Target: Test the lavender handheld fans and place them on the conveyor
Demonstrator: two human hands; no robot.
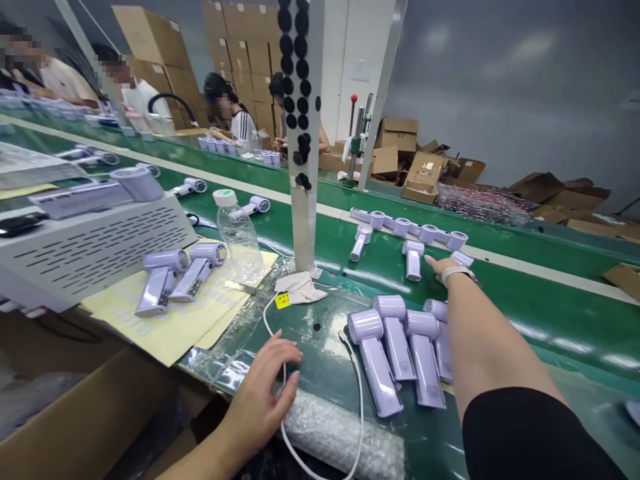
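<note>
My left hand (270, 380) is at the near edge of the green bench, fingers loosely apart and holding nothing. A white cable (361, 400) passes under or beside its fingers and loops right. My right hand (440, 265) reaches out over the green conveyor belt. One digit points left; its other fingers are hidden behind the wrist, which wears a pale band. A lilac handheld fan (463, 259) shows just beyond that hand; whether they touch I cannot tell. Another lilac fan (413, 260) lies left of it. Below my right forearm, several lilac fans (379, 367) lie side by side, one partly covered.
A white post (303, 227) rises at the bench's far edge, beside a clear plastic bottle (240, 233). Two fans (155, 290) rest on yellow sheets by a grey vented box (100, 247). More fans (400, 227) line the belt. People work across it, before stacked cartons (245, 47).
</note>
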